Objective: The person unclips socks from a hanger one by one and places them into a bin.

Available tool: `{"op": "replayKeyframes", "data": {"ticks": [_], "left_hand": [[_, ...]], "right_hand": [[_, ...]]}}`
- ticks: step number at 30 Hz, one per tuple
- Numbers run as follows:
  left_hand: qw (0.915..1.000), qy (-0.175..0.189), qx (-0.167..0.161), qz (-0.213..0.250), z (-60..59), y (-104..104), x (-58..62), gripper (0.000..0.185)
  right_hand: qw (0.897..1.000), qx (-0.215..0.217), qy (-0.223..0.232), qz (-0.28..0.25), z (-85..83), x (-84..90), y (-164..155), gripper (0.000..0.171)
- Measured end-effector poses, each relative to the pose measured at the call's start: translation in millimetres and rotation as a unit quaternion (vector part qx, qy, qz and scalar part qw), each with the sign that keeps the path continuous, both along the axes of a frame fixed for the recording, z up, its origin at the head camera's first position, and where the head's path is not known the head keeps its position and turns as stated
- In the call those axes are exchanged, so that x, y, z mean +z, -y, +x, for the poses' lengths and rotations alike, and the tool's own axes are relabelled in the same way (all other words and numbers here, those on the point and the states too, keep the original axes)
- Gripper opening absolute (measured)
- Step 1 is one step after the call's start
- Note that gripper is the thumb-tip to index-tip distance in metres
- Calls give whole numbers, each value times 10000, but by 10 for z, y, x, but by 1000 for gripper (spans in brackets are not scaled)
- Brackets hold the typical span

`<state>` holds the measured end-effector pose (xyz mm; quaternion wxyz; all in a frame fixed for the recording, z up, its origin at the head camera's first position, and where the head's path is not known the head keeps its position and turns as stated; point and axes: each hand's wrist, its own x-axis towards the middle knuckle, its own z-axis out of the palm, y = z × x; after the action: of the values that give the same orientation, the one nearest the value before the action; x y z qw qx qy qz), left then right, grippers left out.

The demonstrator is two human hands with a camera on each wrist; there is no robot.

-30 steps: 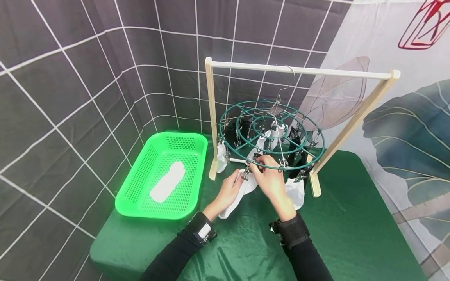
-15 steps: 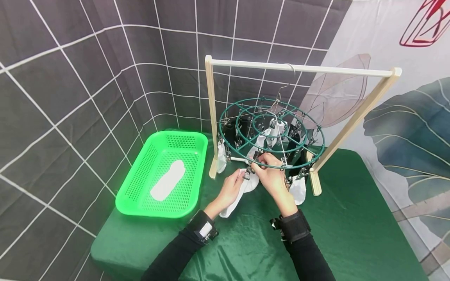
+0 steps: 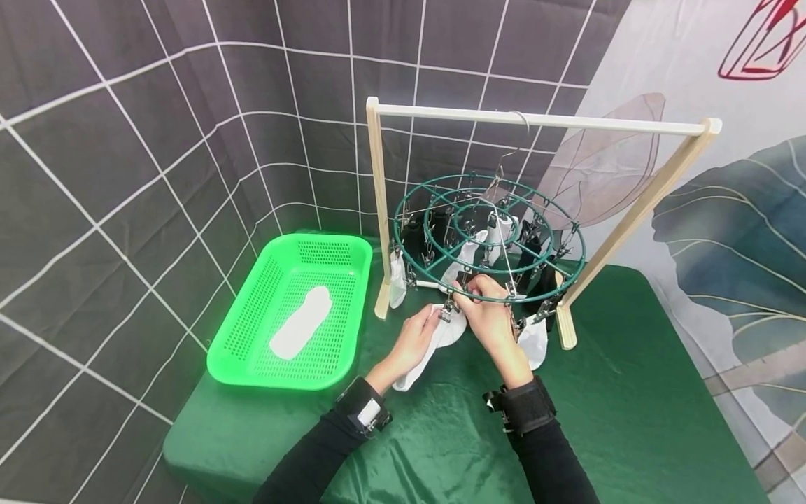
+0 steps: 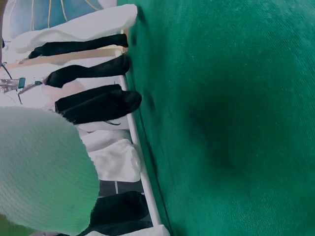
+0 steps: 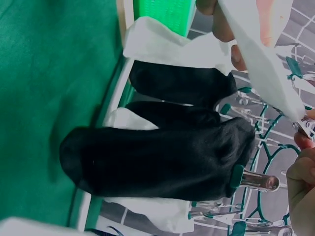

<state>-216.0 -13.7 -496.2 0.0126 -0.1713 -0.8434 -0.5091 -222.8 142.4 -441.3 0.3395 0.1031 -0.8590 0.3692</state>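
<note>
Little has changed from a second ago: the round green hanger (image 3: 516,300) sits a touch farther right, and the metal clip (image 5: 308,128) at its near edge has shifted slightly that way too. The person's left hand (image 3: 412,344) grips a white sock (image 3: 439,341), fingers bent around it, its loose end slanting down over the green tablecloth (image 3: 630,406). The right hand (image 3: 491,323) is in nearly the same place under the near rim, thumb and fingertip pinching that clip. The wooden stand (image 3: 541,120) carries the hanger as before, and a second white sock (image 3: 302,322) lies untouched in the bright green basket (image 3: 271,383) off to the left.

From above, the hanger and the person's fingers hide much of the meeting of sock and clip. The right wrist's view shows the sock narrowing right up to the clip; whether it is clamped there I can't tell. That view also brings a black sock (image 5: 152,162) close, hung by a steel clip with a green tip (image 5: 261,180). Seen from the left wrist, the held sock is a big, blurred, ribbed patch, while beyond it black and white socks hang in a row beside the stand's white lower bar (image 4: 142,162).
</note>
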Motion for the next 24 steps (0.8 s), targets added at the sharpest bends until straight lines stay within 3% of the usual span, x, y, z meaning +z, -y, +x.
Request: {"op": "replayKeyframes", "data": {"ticks": [5,11,16,19,24], "left_hand": [[9978,-152,-123,-640,-20,136,88,26],[9847,-282,-461,-1659,-11,325,369,33],[9743,-97,-741,-2123,-15,492,573,34],[9690,14,-909,-2297,-79,633,673,35],[9673,269,-1093,-2275,-312,935,822,44]], "right_hand": [[9996,-140,167,-205,30,-22,5,28],[9984,-154,256,-483,37,-22,-13,32],[9977,-156,290,-596,57,-7,-17,32],[9970,-197,394,-632,65,4,-19,31],[9950,-278,705,-654,64,9,-15,33]]}}
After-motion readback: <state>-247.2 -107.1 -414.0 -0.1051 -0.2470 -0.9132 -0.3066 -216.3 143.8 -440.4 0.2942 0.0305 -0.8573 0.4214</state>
